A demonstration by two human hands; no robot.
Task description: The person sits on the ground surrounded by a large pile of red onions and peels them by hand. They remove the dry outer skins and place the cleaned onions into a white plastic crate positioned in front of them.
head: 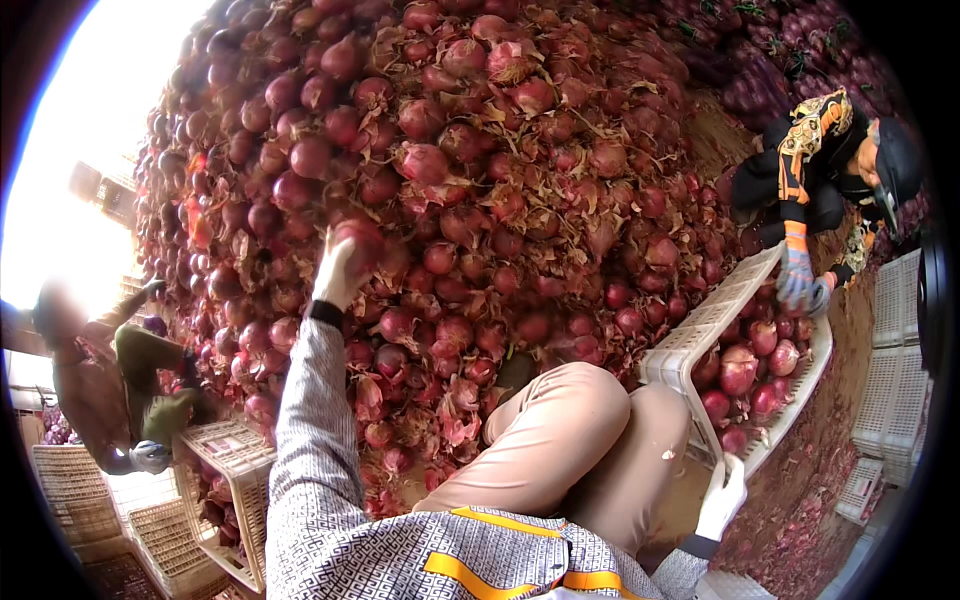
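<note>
A large pile of red onions (420,165) with loose dry skins spreads before me. My left hand (336,266), in a white glove, is stretched over the pile and closed around a red onion (361,241); both are slightly blurred. To the right of my knees stands a white plastic crate (679,356) holding red onions (739,370). My right hand (724,495), also white-gloved, is at the crate's near corner, fingertips at its rim; whether they grip it is unclear.
A co-worker in a dark cap (900,161) crouches at the right, gloved hands at the crate's far end. Another person (97,382) sits at the left beside an onion crate (225,450). Stacked crates (892,375) stand far right; empty-looking crates (165,540) stand lower left. Filled net bags lie upper right.
</note>
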